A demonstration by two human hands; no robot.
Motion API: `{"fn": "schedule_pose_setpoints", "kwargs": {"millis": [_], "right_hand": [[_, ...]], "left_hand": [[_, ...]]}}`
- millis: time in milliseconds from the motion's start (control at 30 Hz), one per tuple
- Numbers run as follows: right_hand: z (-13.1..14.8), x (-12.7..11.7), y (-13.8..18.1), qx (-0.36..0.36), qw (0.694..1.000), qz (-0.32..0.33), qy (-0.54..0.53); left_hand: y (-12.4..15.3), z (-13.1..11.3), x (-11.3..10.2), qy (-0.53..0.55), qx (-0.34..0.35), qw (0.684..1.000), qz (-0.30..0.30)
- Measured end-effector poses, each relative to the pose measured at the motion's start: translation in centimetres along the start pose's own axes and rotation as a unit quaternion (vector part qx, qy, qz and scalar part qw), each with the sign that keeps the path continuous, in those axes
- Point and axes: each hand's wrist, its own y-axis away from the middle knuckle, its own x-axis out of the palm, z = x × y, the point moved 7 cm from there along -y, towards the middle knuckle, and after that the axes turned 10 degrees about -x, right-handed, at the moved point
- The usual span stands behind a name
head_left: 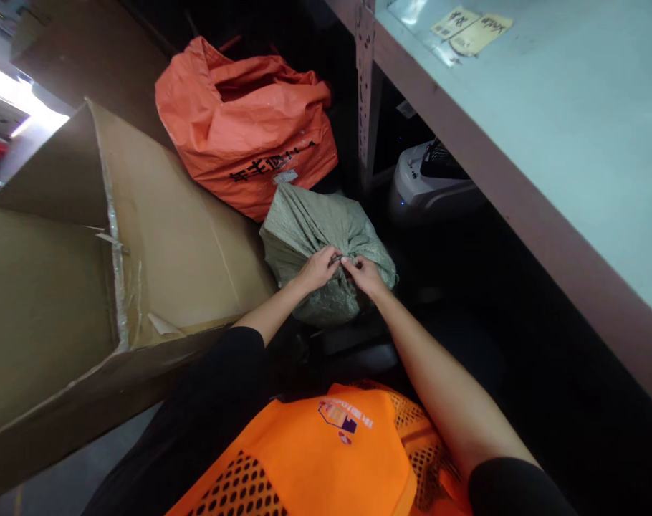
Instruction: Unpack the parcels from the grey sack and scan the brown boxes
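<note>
- An orange vest (315, 459) fills the near edge.
- The grip of the left hand (318, 266) and of the right hand (365, 274) is pinched tight on the gathered top of the sack (309, 226).
- The sack lies on the floor, against the cardboard box (170, 236).

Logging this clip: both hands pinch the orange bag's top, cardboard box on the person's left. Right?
No. The head view shows the left hand and right hand pinching the top of the grey-green sack; the orange bag lies behind it. The cardboard box is on the left.
</note>
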Motion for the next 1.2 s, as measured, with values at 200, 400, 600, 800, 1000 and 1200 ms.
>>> {"fn": "schedule_pose_setpoints", "kwargs": {"millis": [200,400,600,800,1000,1200], "right_hand": [[0.0,0.6,-0.2,-0.001,1.0,0.013,-0.006],[1.3,0.1,-0.3,-0.034,0.999,0.014,0.026],[1.9,0.2,-0.3,-0.038,0.999,0.015,0.022],[1.0,0.9,0.0,-0.01,0.999,0.026,-0.036],[0.7,1.1,0.3,0.007,0.996,0.026,-0.091],[0.8,0.4,0.8,0.008,0.995,0.041,-0.088]], "left_hand": [[0.4,0.0,0.4,0.01,-0.008,1.0,0.012],[0.1,0.9,-0.6,0.033,-0.047,0.998,-0.015],[-0.8,2.8,0.1,0.158,-0.125,0.979,0.032],[-0.9,1.4,-1.2,0.076,-0.057,0.995,-0.036],[0.8,-1.1,-2.1,-0.002,0.025,0.998,-0.055],[0.7,-0.1,-1.2,0.046,-0.008,0.999,-0.015]]}}
